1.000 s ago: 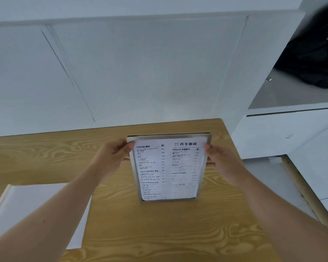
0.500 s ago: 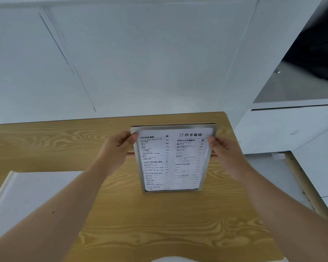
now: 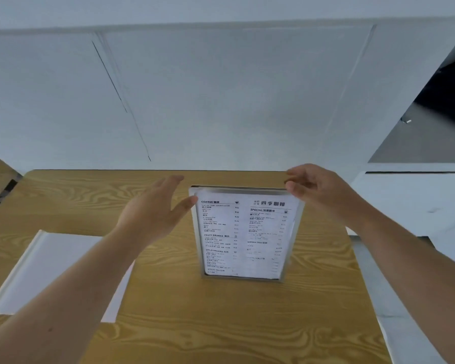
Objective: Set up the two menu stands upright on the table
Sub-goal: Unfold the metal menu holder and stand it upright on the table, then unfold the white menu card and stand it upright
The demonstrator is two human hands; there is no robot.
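Observation:
One menu stand point(image 3: 244, 237), a silver frame holding a white printed menu, stands upright on the wooden table point(image 3: 221, 324), facing me. My left hand point(image 3: 153, 211) hovers just left of its upper left edge, fingers spread, holding nothing. My right hand point(image 3: 318, 190) is at the stand's top right corner, with thumb and fingertips pinched on that corner. A flat white panel point(image 3: 45, 271) lies on the table at the left; I cannot tell whether it is the second stand.
A white wall point(image 3: 221, 101) rises right behind the table's far edge. A white cabinet point(image 3: 418, 206) stands to the right, with a dark object point(image 3: 452, 88) on its shelf. The table's right edge runs close to the stand.
My left hand has let go of the stand's left edge and opened. My right hand has slid up from the right edge to the top right corner. The stand stays upright.

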